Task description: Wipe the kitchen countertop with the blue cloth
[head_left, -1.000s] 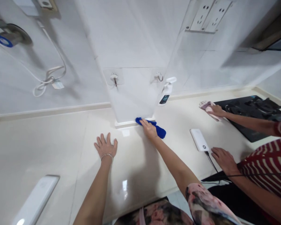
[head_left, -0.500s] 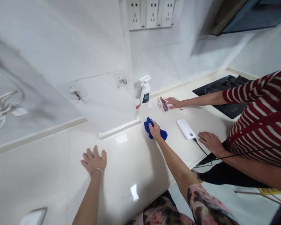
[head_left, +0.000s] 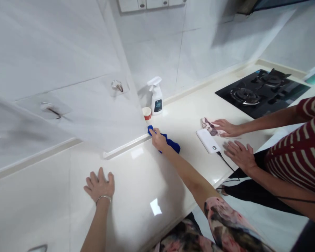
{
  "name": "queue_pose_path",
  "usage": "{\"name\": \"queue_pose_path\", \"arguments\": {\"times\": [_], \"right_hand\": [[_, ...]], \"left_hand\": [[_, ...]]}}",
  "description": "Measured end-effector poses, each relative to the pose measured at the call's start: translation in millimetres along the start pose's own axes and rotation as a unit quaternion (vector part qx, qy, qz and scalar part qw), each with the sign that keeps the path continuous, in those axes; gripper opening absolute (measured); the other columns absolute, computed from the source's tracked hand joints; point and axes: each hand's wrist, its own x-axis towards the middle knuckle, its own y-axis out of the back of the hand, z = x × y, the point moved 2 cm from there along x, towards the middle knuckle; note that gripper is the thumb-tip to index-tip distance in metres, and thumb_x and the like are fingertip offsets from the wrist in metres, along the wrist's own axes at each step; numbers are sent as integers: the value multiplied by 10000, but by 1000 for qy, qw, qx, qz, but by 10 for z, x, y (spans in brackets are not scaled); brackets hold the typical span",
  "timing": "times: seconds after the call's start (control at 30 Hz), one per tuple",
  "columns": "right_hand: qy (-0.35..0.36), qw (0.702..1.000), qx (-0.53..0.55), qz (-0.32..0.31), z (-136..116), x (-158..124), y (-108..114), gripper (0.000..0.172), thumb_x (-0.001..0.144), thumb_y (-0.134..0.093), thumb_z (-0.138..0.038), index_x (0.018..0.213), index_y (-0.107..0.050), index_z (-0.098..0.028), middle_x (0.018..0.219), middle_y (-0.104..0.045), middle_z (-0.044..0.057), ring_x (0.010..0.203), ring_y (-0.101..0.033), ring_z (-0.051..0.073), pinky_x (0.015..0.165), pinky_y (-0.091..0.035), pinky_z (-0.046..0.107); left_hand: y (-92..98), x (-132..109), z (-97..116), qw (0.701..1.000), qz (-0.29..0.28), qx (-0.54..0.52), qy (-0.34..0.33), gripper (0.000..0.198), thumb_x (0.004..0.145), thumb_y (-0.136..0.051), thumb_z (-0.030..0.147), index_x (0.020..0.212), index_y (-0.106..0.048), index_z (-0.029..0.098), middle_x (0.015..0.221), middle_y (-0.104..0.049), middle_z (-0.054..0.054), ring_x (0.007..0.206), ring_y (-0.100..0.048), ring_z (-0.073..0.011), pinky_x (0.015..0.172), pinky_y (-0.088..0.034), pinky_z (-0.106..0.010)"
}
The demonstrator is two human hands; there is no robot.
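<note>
My right hand (head_left: 159, 139) presses a blue cloth (head_left: 171, 144) onto the cream countertop (head_left: 136, 189), right at the outer corner of the white tiled wall column (head_left: 99, 115). Its fingers are curled over the cloth. My left hand (head_left: 99, 186) lies flat on the countertop with fingers spread, a thin bracelet on the wrist, and holds nothing.
A white spray bottle (head_left: 156, 96) and a small red-and-white cup (head_left: 146, 113) stand by the wall. A white power bank (head_left: 208, 140) with a cable lies to the right. A co-worker in a red striped top (head_left: 299, 154) wipes with a patterned cloth (head_left: 210, 126) near a black gas hob (head_left: 259, 92).
The view has swung right. My right hand slid the blue cloth along the base of the column to its corner. The co-worker's hand with the patterned cloth moved back nearer the power bank.
</note>
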Motion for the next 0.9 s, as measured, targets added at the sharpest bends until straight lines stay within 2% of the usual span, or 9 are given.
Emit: {"name": "queue_pose_path", "arguments": {"times": [0.13,0.3,0.57,0.9], "right_hand": [[32,999,-24,-32,66,155,151,619,970,-348,-132,1570,-361,-282,1545,-415,89,1068,-648,169,899,-556,270],[47,997,-39,-52,57,431,240,630,963,-325,-113,1569,-363,-279,1529,-443,92,1134,-649,203,951,-553,328],[53,996,-46,-51,-60,755,290,566,975,-336,-127,1505,-444,-293,1530,-472,87,1181,-644,235,975,-556,395],[50,996,-43,-55,-123,1118,296,471,1011,-331,-158,1421,-528,-279,1440,-556,104,1167,-653,246,968,-548,401]], "left_hand": [[-14,6,12,1000,9,5,-4,755,979,-232,606,1579,-424,189,1684,-258,-183,1568,-166,-394,1260,-122,-632],[-25,24,19,1000,-8,4,-1,795,974,-206,625,1588,-405,160,1689,-236,-203,1574,-145,-406,1263,-106,-630],[-16,19,30,1000,-7,4,5,798,973,-207,632,1588,-404,164,1687,-242,-202,1576,-140,-401,1264,-101,-632],[-17,13,2,1000,-12,11,8,752,992,-233,596,1593,-396,172,1697,-222,-190,1579,-137,-397,1270,-96,-623]]}}
